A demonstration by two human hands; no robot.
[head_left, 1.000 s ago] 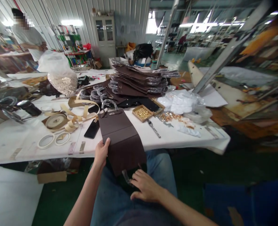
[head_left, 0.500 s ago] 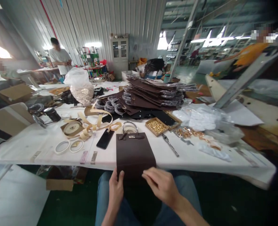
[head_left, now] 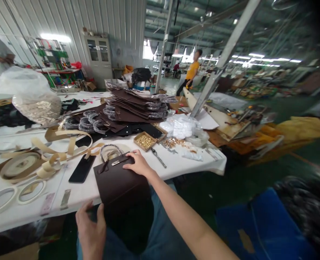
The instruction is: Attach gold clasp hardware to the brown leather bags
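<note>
A flat dark brown bag (head_left: 122, 184) lies over the near edge of the white table (head_left: 75, 195), its lower part hanging over my lap. My right hand (head_left: 138, 164) rests on its upper right corner, fingers bent, next to a small metal clasp (head_left: 115, 163) and the bag's plastic-wrapped handle (head_left: 109, 150). My left hand (head_left: 90, 225) grips the bag's lower left edge, thumb on top.
A black phone (head_left: 82, 168) lies left of the bag, with tape rolls (head_left: 29, 187) and tan strapping (head_left: 54, 151) farther left. A box of gold studs (head_left: 145, 141), a metal tool (head_left: 158, 157), a stack of brown bags (head_left: 138, 104) and plastic packets (head_left: 180, 126) sit behind. A person in yellow (head_left: 191, 72) walks far back.
My right hand has gone from the bag's lower edge up to its top corner by the clasp. My left hand stays on the lower edge. The view has swung to the right.
</note>
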